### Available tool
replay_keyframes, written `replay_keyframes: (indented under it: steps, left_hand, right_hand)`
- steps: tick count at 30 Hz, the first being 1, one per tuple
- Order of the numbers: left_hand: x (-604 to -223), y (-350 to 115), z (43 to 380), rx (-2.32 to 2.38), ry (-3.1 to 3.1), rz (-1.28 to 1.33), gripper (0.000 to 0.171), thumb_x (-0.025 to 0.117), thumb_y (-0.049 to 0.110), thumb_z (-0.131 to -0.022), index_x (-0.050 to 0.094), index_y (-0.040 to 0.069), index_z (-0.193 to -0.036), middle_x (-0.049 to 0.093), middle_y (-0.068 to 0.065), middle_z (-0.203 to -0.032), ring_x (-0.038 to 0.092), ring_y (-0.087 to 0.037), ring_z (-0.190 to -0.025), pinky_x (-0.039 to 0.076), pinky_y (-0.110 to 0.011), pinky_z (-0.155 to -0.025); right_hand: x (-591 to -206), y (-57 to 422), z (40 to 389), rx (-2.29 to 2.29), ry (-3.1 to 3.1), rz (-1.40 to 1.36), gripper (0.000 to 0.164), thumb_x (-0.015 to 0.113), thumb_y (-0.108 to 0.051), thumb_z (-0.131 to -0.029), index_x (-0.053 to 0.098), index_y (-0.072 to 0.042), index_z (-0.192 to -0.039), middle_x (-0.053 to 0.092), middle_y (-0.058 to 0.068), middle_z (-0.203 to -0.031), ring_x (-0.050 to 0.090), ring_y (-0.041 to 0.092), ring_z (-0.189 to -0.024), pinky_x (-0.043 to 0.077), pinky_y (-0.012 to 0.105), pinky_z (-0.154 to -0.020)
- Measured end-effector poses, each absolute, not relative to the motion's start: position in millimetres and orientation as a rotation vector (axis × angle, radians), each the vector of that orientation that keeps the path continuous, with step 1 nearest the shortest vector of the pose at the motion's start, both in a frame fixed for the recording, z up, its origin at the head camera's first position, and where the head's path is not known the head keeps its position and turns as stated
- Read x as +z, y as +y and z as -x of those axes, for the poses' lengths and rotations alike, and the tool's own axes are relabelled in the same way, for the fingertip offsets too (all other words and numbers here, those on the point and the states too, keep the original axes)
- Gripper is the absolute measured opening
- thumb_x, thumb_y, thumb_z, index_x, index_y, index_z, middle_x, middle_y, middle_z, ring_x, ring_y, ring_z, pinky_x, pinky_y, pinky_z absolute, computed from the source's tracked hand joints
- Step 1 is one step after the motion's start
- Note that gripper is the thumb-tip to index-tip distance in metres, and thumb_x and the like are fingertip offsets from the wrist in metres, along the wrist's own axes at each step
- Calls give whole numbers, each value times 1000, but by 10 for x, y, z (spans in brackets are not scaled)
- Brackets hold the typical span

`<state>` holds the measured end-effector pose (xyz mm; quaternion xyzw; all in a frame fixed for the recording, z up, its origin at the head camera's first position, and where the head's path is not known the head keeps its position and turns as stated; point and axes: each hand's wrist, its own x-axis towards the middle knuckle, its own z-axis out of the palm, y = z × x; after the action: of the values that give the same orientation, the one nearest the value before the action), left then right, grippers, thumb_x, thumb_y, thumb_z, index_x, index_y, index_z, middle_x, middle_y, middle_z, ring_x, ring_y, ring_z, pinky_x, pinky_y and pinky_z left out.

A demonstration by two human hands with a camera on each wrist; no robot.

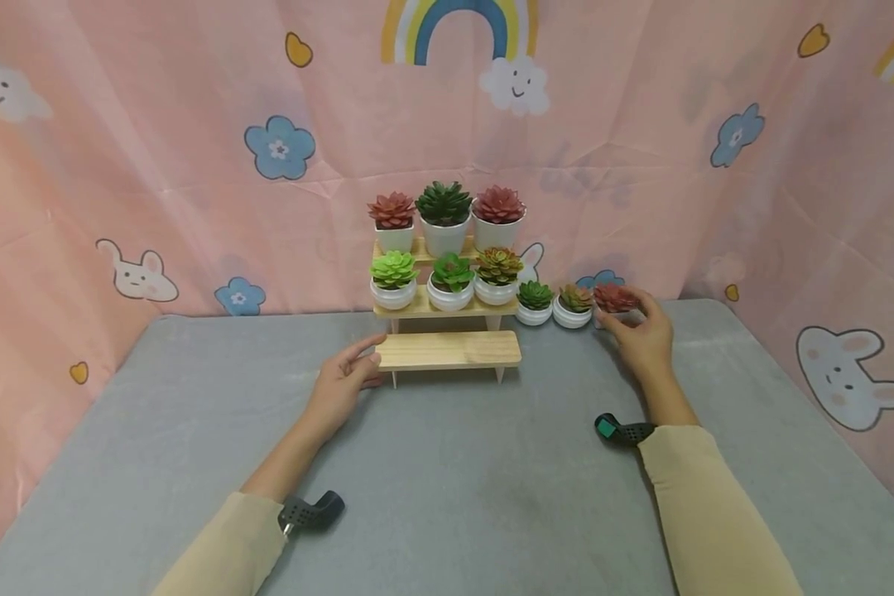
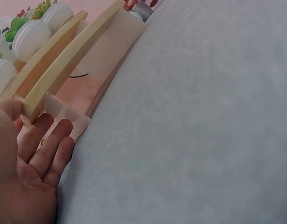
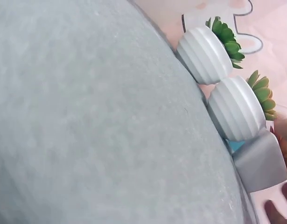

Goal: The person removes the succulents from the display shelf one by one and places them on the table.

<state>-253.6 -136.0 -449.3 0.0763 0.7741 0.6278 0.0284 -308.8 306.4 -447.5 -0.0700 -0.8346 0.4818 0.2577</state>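
Observation:
At the left end of the bare lowest step of a tiered wooden plant stand (image 1: 449, 351), my left hand (image 1: 340, 382) holds the board's edge between thumb and fingers. The left wrist view shows the thumb at the board's (image 2: 64, 65) end and the other fingers loosely bent by its pale support. My right hand (image 1: 644, 335) grips a small red succulent (image 1: 614, 298) in a white angular pot (image 3: 261, 161) at the right end of a row. Beside it stand an orange-green succulent (image 1: 574, 298) and a green succulent (image 1: 535, 295), both in ribbed white pots.
Three potted succulents, including a dark green one (image 1: 444, 204), fill the stand's top step. Three more, including a bright green one (image 1: 394, 270), occupy the middle step. Everything stands on a grey tabletop (image 1: 447, 497), before a pink patterned curtain (image 1: 194, 99).

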Motion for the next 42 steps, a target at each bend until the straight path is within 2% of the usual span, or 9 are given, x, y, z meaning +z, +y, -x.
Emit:
replay_keyframes:
  steps: [4,5,11,17,21,26,30,35,42]
  left_hand:
    - [-4496,-1358,2530,1949,2387,-236,41,54,26,-106,56,13,-145,66,-23,-133,69,-29,-115,62,-36,-94]
    - [-4493,-1357,2527,1951,2388,-238,41,54,26,-106,56,13,-145,66,-23,-133,69,-29,-115,62,-36,-94]
    - [-4485,-1356,2522,1945,2391,-253,41,53,26,-107,55,12,-146,65,-23,-134,69,-31,-116,61,-36,-94]
    - [-4475,-1370,2516,1927,2400,-245,42,53,29,-106,54,14,-146,65,-21,-135,69,-29,-116,61,-36,-95]
    - [-4479,-1374,2515,1932,2399,-251,42,53,28,-107,54,13,-146,65,-22,-136,69,-30,-117,61,-36,-95]
    - [-4483,-1368,2520,1937,2392,-261,42,53,27,-107,54,13,-146,65,-22,-135,69,-33,-117,61,-38,-95]
    - [-4479,-1369,2522,1929,2396,-267,42,52,28,-107,54,12,-146,65,-23,-135,68,-34,-117,61,-38,-95]
    - [-4470,-1374,2521,1928,2400,-267,43,52,28,-107,53,12,-147,64,-23,-135,69,-32,-116,61,-37,-95]
    - [-4481,-1368,2519,1924,2403,-265,42,52,26,-107,54,13,-146,64,-22,-136,70,-24,-114,62,-34,-93]
  right_hand:
    - [-4324,3032,3056,1279,-2189,180,50,78,-16,-90,61,-5,-136,54,15,-148,45,29,-143,45,54,-114]
    - [-4270,3017,3048,1283,-2165,172,48,77,-14,-90,62,-5,-135,54,15,-148,44,28,-144,43,56,-115]
    - [-3915,2878,3012,1367,-2050,71,45,75,-12,-91,65,-8,-134,60,9,-142,52,18,-136,49,45,-113]
    - [-3560,2565,2907,1438,-2015,-216,47,74,-2,-89,64,-7,-134,63,5,-136,56,16,-130,52,38,-110]
    - [-3414,2359,2840,1442,-2026,-365,49,74,-2,-89,63,-9,-136,63,-3,-134,56,14,-129,51,34,-111]
    - [-3336,2182,2779,1453,-2019,-502,53,74,2,-88,60,-4,-139,60,6,-140,54,11,-132,50,29,-111]
    - [-3338,2061,2776,1466,-2040,-575,57,75,6,-86,57,-3,-140,56,11,-144,51,10,-135,48,37,-113]
    - [-3406,1900,2809,1466,-2107,-619,54,75,1,-89,57,-4,-140,52,10,-148,47,18,-138,46,51,-114]
    - [-3552,1751,2872,1442,-2196,-614,54,76,-7,-89,58,-6,-140,51,12,-150,47,27,-138,46,58,-111]
